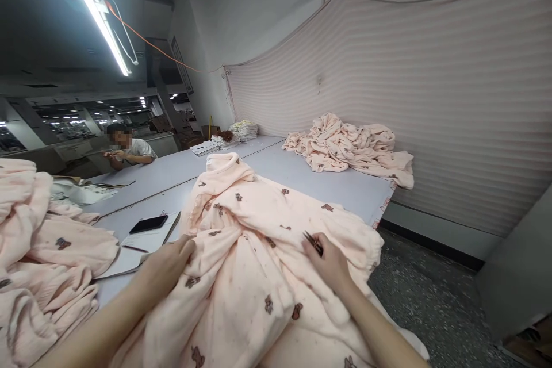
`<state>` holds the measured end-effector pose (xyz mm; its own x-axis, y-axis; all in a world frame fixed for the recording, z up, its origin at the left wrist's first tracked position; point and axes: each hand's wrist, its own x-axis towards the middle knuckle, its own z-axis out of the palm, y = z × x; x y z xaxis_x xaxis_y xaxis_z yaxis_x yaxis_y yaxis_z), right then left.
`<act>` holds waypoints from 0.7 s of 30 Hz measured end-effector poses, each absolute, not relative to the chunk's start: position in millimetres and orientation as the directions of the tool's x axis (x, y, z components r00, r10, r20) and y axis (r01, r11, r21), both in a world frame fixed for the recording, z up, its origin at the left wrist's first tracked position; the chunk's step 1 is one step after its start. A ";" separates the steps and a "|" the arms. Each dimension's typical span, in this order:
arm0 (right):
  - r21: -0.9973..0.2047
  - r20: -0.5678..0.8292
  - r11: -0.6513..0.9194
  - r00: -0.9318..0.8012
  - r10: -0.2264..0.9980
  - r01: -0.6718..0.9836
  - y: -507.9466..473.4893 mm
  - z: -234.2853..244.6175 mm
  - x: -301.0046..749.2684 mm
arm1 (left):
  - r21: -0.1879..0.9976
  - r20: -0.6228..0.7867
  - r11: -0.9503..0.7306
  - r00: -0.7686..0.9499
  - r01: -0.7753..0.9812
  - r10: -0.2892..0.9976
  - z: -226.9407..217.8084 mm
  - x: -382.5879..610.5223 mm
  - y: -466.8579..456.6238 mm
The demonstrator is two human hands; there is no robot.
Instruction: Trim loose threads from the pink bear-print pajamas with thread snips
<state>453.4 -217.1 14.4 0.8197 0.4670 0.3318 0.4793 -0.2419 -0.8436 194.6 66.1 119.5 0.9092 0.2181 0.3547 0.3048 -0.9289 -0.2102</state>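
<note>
A pale pink fleece garment (254, 224) with small brown bear prints lies spread over the near corner of the grey table (302, 175). My left hand (166, 264) is closed on a bunched fold of it at its left side. My right hand (330, 261) rests on the garment's right side, fingers closed round small thread snips (313, 241) whose dark tips point up and left onto the fabric.
A heap of the same pink garments (38, 253) fills the left edge, another heap (351, 149) sits at the far right corner. A black phone (148, 223) lies on papers (142, 241). A seated person (127, 149) works far left. The table drops to speckled floor (431, 305) on the right.
</note>
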 end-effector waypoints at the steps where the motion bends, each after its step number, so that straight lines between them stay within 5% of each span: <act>1: -0.830 0.332 -0.268 0.820 0.467 0.489 -216.3 17.3 463.6 | -0.227 0.376 -0.934 0.909 0.277 0.178 107.8 192.0 64.6; 5: -0.789 0.353 -0.308 0.802 0.482 0.532 -222.6 30.8 469.8 | -0.410 0.403 -0.912 0.895 -0.011 -0.192 83.7 183.0 26.9; 7: -0.781 0.363 -0.287 0.778 0.513 0.554 -230.5 36.5 446.9 | -0.393 0.314 -0.905 0.901 -0.164 -0.300 81.6 180.6 -4.6; 10: -0.810 0.314 -0.225 0.725 0.613 0.542 -240.3 37.6 397.0 | -0.144 0.297 -0.978 0.937 -0.148 -0.186 71.9 188.3 -55.8; 16: -0.858 0.218 -0.193 0.678 0.701 0.476 -232.7 13.6 340.9 | 0.460 0.245 -0.858 0.896 0.228 0.370 41.9 226.4 -112.1; 19: -0.852 0.261 -0.154 0.662 0.702 0.500 -230.2 14.0 341.3 | 0.715 0.193 -0.671 0.868 0.194 0.457 38.5 226.5 -109.4; 21: -0.825 0.256 -0.176 0.634 0.729 0.536 -232.6 23.0 343.7 | 0.758 0.234 -0.639 0.862 0.128 0.450 33.7 219.4 -104.2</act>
<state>343.7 -232.6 23.0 0.6342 0.7295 0.2562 0.5362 -0.1762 -0.8255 219.4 -104.2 33.7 0.8616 0.4502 0.2343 0.1278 -0.6393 0.7583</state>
